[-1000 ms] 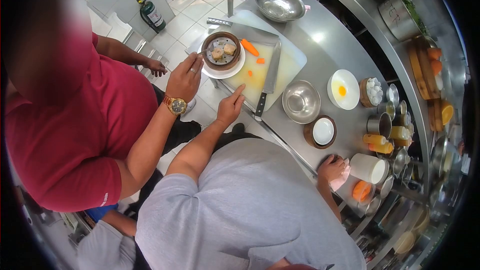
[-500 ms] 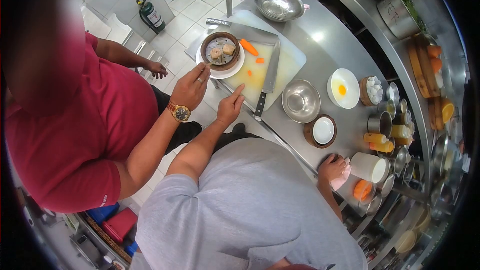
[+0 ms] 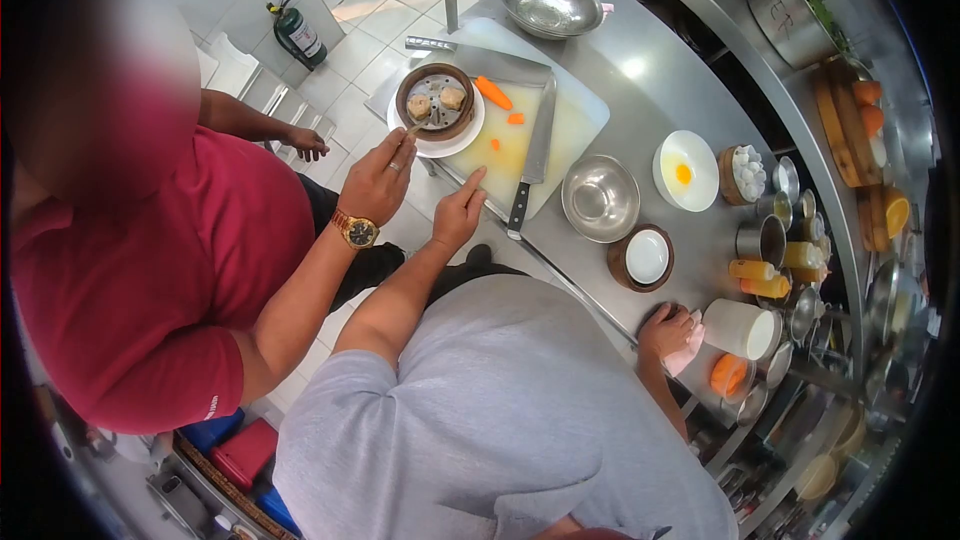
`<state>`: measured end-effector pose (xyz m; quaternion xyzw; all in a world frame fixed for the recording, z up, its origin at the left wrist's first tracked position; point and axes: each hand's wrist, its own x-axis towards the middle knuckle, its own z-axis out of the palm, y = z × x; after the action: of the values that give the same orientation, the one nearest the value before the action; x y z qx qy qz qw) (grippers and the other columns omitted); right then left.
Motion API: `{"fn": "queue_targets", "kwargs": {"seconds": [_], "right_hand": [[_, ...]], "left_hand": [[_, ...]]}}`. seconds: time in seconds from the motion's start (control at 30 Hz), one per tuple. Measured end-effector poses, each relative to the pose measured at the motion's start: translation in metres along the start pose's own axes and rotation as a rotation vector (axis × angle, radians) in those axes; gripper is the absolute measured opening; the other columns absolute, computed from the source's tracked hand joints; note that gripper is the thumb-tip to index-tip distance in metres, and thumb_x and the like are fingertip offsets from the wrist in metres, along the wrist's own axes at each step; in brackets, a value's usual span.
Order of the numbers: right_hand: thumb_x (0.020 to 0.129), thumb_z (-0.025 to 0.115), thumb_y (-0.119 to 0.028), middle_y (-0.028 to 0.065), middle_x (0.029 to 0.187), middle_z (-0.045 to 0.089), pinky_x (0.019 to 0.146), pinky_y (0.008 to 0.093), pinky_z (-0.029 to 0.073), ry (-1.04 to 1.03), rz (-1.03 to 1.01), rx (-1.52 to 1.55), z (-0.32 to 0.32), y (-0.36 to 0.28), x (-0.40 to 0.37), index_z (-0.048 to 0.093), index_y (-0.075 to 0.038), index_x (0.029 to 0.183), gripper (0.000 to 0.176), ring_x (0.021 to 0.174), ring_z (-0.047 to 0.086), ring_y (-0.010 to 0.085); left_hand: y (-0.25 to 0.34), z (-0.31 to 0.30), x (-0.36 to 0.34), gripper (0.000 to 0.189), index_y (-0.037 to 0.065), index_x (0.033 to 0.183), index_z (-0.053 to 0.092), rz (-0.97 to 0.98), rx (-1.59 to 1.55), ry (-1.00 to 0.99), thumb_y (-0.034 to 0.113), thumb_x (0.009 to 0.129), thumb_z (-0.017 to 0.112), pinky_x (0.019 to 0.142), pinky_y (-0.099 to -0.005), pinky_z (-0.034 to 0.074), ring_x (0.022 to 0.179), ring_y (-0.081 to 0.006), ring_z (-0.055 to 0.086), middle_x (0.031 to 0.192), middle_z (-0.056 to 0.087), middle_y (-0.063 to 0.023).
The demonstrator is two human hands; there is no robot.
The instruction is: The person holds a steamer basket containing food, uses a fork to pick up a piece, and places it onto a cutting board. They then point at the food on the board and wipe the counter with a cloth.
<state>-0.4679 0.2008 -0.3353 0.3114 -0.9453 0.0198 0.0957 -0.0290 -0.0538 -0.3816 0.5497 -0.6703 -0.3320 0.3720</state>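
My left hand (image 3: 457, 216) is at the table's front edge, its index finger stretched toward the cutting board (image 3: 570, 120) and nothing seen in it. My right hand (image 3: 664, 332) is closed around a pink cloth (image 3: 688, 348) beside a white cylindrical container (image 3: 738, 328). A co-worker's hand (image 3: 378, 180) holds a thin utensil, mostly hidden, at two dumplings (image 3: 452, 98) in a round steamer basket (image 3: 404, 98). The basket stands on a white plate (image 3: 468, 144). A chef's knife (image 3: 541, 140), a cleaver (image 3: 500, 64) and carrot pieces (image 3: 493, 93) lie on the board.
Metal bowls (image 3: 600, 198) stand on the steel table, with a white bowl holding a cracked egg (image 3: 684, 174). A small white dish (image 3: 647, 256), sauce bottles (image 3: 764, 286) and an egg basket (image 3: 742, 178) are nearby. A co-worker in red (image 3: 200, 270) stands close at left.
The co-worker leans in slightly, and the utensil and the nearer dumpling have shifted a little left in the basket. My hands have hardly moved.
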Motion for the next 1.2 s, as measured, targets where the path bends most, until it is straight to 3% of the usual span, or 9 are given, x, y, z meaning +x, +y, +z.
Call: {"fn": "queue_targets", "kwargs": {"seconds": [0.17,0.23,0.33,0.47,0.53,1.2], "right_hand": [[0.103,0.064,-0.046,0.0203,0.152,0.060,0.103,0.0623,0.049,-0.006,0.009,0.000,0.001,0.001,-0.001,0.068,-0.010,0.128,0.044,0.141,0.055,0.0432],[0.101,0.067,-0.047,0.0145,0.125,0.066,0.093,0.0597,0.048,0.145,-0.090,0.004,0.011,0.008,0.000,0.068,-0.011,0.129,0.045,0.120,0.062,0.0411],[0.101,0.067,-0.046,0.0146,0.124,0.065,0.093,0.0598,0.048,0.152,-0.103,0.015,0.013,0.010,0.001,0.068,-0.011,0.127,0.044,0.119,0.062,0.0412],[0.101,0.067,-0.047,0.0144,0.124,0.065,0.093,0.0598,0.048,0.119,-0.066,0.012,0.014,0.010,0.000,0.068,-0.011,0.127,0.044,0.119,0.062,0.0407],[0.102,0.067,-0.047,0.0138,0.125,0.065,0.094,0.0594,0.048,0.071,-0.037,0.027,0.015,0.010,0.001,0.067,-0.012,0.128,0.044,0.121,0.062,0.0397],[0.102,0.066,-0.048,0.0138,0.125,0.066,0.097,0.0581,0.047,0.083,-0.015,0.002,0.019,0.011,0.001,0.067,-0.013,0.130,0.045,0.122,0.062,0.0391]], "left_hand": [[0.000,0.002,0.000,0.049,0.024,0.156,0.062,-0.023,-0.015,0.012,0.024,0.107,0.070,0.070,-0.0465,0.057,0.072,-0.0406,0.072,0.082,0.071,-0.0232],[-0.001,0.003,0.000,0.049,0.024,0.156,0.063,-0.011,-0.041,0.031,0.024,0.107,0.070,0.069,-0.0461,0.057,0.071,-0.0402,0.072,0.081,0.071,-0.0233],[-0.003,0.002,0.000,0.050,0.019,0.159,0.060,0.019,-0.001,0.011,0.020,0.109,0.067,0.070,-0.0420,0.058,0.070,-0.0331,0.074,0.080,0.072,-0.0201],[-0.006,0.004,0.000,0.050,0.018,0.159,0.059,0.044,-0.004,0.013,0.021,0.110,0.066,0.069,-0.0411,0.058,0.068,-0.0301,0.074,0.077,0.071,-0.0172],[-0.011,0.006,0.000,0.048,0.022,0.156,0.062,-0.008,-0.030,0.007,0.025,0.109,0.068,0.067,-0.0469,0.056,0.070,-0.0403,0.073,0.078,0.071,-0.0227],[-0.014,0.008,-0.001,0.049,0.024,0.158,0.059,-0.030,-0.017,-0.015,0.025,0.110,0.065,0.067,-0.0489,0.055,0.072,-0.0419,0.072,0.077,0.071,-0.0218]]}}
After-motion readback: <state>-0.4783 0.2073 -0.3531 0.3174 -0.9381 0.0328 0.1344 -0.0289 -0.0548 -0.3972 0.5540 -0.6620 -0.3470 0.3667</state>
